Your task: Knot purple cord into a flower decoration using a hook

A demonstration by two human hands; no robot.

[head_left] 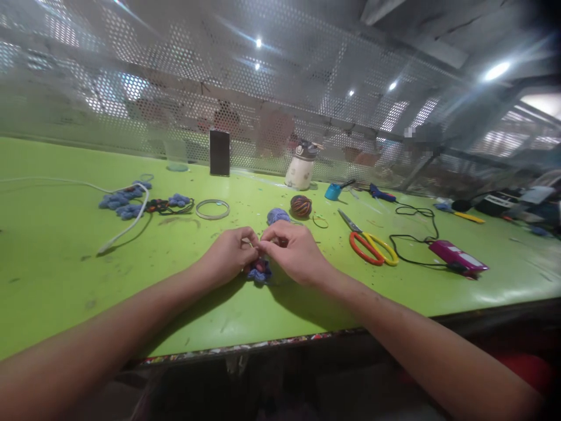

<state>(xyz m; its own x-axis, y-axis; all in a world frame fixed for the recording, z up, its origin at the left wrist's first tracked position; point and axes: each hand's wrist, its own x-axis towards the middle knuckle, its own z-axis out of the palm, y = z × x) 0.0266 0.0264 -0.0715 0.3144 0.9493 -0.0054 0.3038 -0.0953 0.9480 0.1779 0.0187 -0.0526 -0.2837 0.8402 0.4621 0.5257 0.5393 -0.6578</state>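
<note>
Fingertips of both hands meet above the green table, close to its front edge. My left hand [234, 251] is closed in a pinch on a small blue-purple crocheted piece [259, 273], which hangs below the fingers and has a reddish middle. My right hand [294, 248] pinches right beside it, thumb against index finger; what lies between those fingertips is too small to make out. Just beyond the hands sit a blue-purple yarn ball [277, 216] and a multicoloured yarn ball [301, 206] with a loose strand.
Scissors [370, 242] with red and yellow handles lie open at right, near a magenta device [458, 257] on a black cord. Left are a ring [213, 209], blue crocheted flowers [118, 200] and a white cable [135, 222]. A phone [220, 153] and jar [301, 166] stand behind.
</note>
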